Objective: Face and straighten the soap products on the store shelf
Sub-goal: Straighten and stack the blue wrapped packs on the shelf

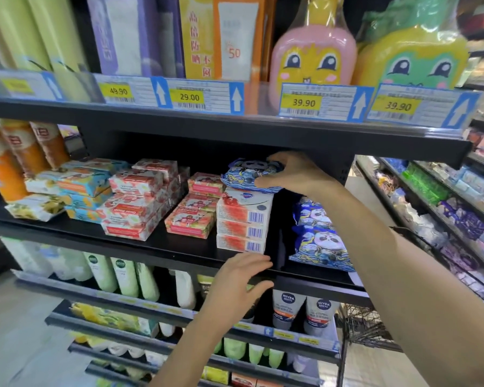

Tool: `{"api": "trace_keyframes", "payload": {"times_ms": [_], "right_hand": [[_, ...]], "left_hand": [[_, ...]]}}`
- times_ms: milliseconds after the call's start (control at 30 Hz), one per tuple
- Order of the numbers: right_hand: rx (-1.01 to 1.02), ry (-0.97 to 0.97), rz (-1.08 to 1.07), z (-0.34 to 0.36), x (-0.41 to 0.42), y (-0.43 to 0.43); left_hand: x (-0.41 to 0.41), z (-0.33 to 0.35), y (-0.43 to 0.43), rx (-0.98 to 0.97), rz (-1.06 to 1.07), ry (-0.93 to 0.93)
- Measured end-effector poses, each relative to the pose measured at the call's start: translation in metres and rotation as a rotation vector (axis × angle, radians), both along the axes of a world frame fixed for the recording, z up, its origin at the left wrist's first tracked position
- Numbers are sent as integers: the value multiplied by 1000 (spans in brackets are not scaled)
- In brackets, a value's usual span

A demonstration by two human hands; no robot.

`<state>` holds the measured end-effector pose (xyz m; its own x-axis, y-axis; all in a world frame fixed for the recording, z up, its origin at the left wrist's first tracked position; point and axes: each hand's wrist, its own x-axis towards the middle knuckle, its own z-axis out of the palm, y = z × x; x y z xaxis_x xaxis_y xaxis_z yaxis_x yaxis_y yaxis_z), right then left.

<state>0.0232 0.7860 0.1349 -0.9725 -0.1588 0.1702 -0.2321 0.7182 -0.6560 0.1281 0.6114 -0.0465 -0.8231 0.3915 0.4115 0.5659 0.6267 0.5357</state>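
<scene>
Right hand (296, 174) gripping blue panda soap pack (248, 175) atop barcoded boxes (243, 223), left hand (238, 286) loose-fingered at shelf (176, 248) edge, NIVEA MEN tubes (288, 307) below, 39.90 tag (303, 102) above

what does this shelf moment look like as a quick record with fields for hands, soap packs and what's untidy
right hand: grips the blue panda pack lying on top of the white and red box stack
left hand: fingers spread at the front edge of the middle shelf, below that stack
panda packs: more piled right of the stack
red floral boxes: stacks left of it, several skewed
untidy: held pack sits apart from its own pile
</scene>
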Motion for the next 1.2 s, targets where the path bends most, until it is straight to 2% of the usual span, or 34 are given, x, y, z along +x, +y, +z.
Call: {"api": "trace_keyframes", "payload": {"times_ms": [133, 233, 367, 533, 633, 733, 1000, 1200], "right_hand": [[20, -25, 38, -5, -4, 3], [-36, -30, 57, -9, 2, 14], [-141, 3, -37, -21, 34, 43], [-10, 21, -195, -55, 89, 85], [148, -14, -234, -82, 109, 101], [216, -48, -240, -100, 115, 106], [227, -31, -283, -108, 116, 104], [120, 78, -302, -108, 132, 95]], "left_hand": [[-2, -3, 1, 14, -2, 17], [-3, -4, 1, 39, -6, 29], [-4, -5, 1, 58, -5, 14], [-4, -5, 2, 71, -1, 6], [-3, -5, 3, 77, 6, 10], [-2, -4, 4, 82, 21, 4], [1, 2, 5, 73, 38, -18], [7, 12, 5, 121, 44, -89]]}}
